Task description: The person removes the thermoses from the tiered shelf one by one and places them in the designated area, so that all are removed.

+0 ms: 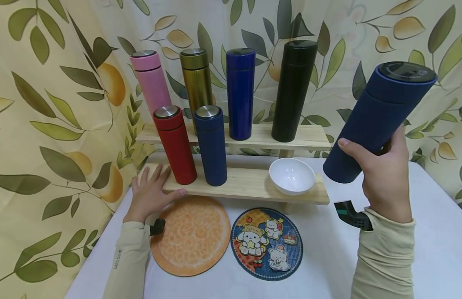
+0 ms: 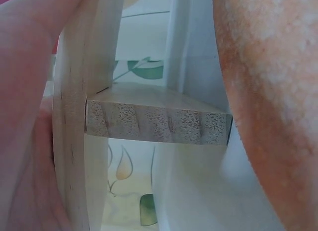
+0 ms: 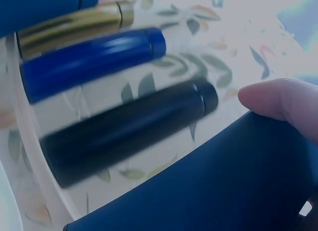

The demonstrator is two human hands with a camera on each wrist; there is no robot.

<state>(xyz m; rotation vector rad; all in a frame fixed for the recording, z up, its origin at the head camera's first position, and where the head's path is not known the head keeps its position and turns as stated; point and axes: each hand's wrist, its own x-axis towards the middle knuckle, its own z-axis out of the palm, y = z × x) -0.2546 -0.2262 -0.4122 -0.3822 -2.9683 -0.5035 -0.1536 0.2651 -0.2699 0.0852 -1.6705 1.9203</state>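
My right hand (image 1: 386, 178) grips a large navy thermos (image 1: 380, 112) with a dark shiny lid, tilted in the air to the right of the shelf. The same navy thermos (image 3: 213, 176) fills the bottom of the right wrist view, with my thumb (image 3: 278, 99) across it. My left hand (image 1: 150, 193) rests with spread fingers on the left end of the lower wooden shelf board (image 1: 246, 182). Next to its fingers stands a red thermos (image 1: 175, 145), then a smaller navy thermos (image 1: 211, 145). In the left wrist view, the board's edge (image 2: 72, 116) lies beside my palm.
Pink (image 1: 152, 81), gold (image 1: 196, 79), blue (image 1: 240, 93) and black (image 1: 294, 91) thermoses stand on the upper board (image 1: 261, 136). A white bowl (image 1: 292, 176) sits at the lower board's right end. An orange round mat (image 1: 191, 236) and a cartoon mat (image 1: 267, 244) lie in front.
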